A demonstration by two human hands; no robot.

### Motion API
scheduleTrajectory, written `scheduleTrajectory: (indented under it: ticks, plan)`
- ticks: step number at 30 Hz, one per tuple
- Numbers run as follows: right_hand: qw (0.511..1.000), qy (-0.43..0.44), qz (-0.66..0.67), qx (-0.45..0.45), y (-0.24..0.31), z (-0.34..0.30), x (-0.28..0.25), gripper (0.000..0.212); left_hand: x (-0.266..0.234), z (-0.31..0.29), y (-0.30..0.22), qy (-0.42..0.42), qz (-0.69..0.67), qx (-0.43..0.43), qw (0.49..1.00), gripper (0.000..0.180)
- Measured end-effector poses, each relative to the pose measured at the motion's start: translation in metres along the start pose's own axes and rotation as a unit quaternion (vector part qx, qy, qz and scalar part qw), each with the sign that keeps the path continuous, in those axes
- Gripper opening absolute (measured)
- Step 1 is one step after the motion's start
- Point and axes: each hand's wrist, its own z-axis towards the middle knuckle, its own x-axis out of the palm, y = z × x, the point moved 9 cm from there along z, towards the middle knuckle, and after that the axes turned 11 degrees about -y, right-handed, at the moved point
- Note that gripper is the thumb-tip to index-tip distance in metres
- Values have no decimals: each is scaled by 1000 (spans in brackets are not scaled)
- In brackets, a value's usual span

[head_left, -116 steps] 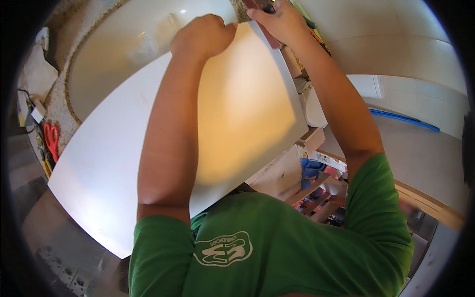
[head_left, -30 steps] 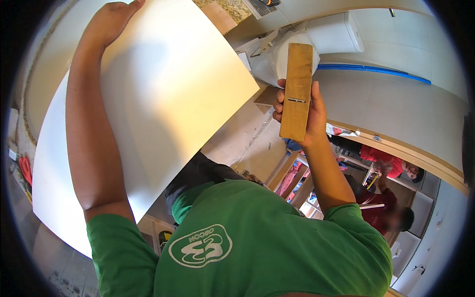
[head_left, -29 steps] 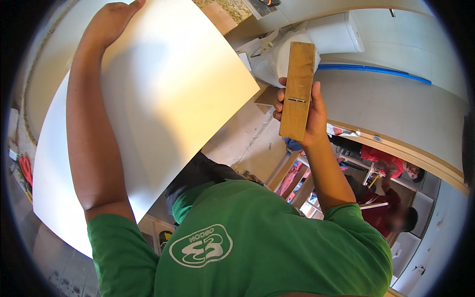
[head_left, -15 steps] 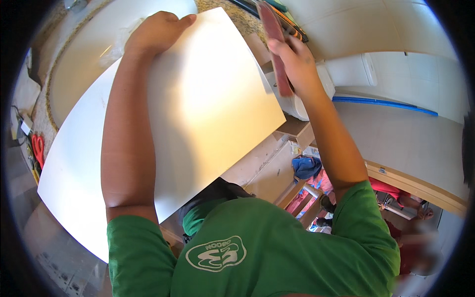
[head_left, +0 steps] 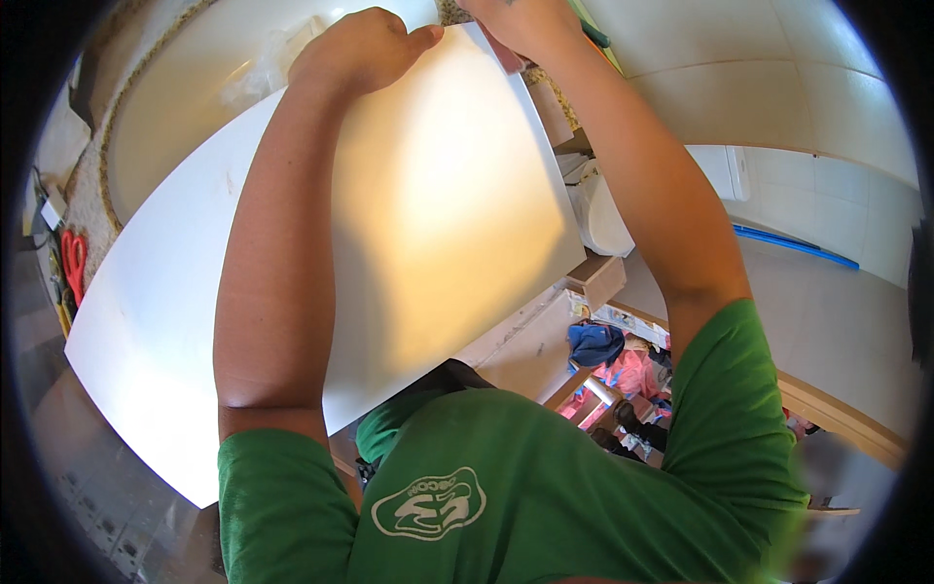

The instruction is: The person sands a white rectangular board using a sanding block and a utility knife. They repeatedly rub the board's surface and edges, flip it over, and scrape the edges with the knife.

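Observation:
A large white panel (head_left: 457, 195) lies tilted in front of me, its left part reaching over the rim of the basin. My left hand (head_left: 365, 49) is closed over the panel's far edge, thumb along the top face. My right hand (head_left: 525, 21) is at the panel's far right corner, partly cut off by the picture's upper edge. It grips a flat reddish-brown sandpaper strip (head_left: 503, 55), mostly hidden under the hand, which meets or nearly meets the panel's right edge. The fingertips of my right hand are out of sight.
Beyond the panel is a pale basin (head_left: 165, 127) in a speckled stone counter (head_left: 105, 229), with crumpled clear plastic (head_left: 263, 78). Red-handled scissors (head_left: 74, 261) lie at the left. To the right are a white toilet (head_left: 600, 214), a blue strip (head_left: 798, 245), and blue cloth (head_left: 595, 344) below.
My right hand has brought the sandpaper strip away from me and left, down to the panel's far right corner. My left hand and the panel appear slightly farther right.

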Motion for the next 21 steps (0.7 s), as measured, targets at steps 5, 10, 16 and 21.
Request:
scheduleTrajectory:
  ticks: [5, 10, 16, 21]
  plan:
    - [998, -29, -31, -38, 8, 8, 3, 51, -6, -8, -8, -8, -21, -7, 1000, 65]
    - [997, -32, -58, -50, 4, -3, -1, 48, -22, -23, -24, -32, 80, -15, 996, 56]
    - [997, -43, -41, -59, 6, -13, -6, 51, -30, -30, -33, -13, 87, 0, 996, 56]
    - [998, 14, -54, -24, -11, -39, -10, 48, -25, -25, -33, -35, 87, 28, 995, 55]
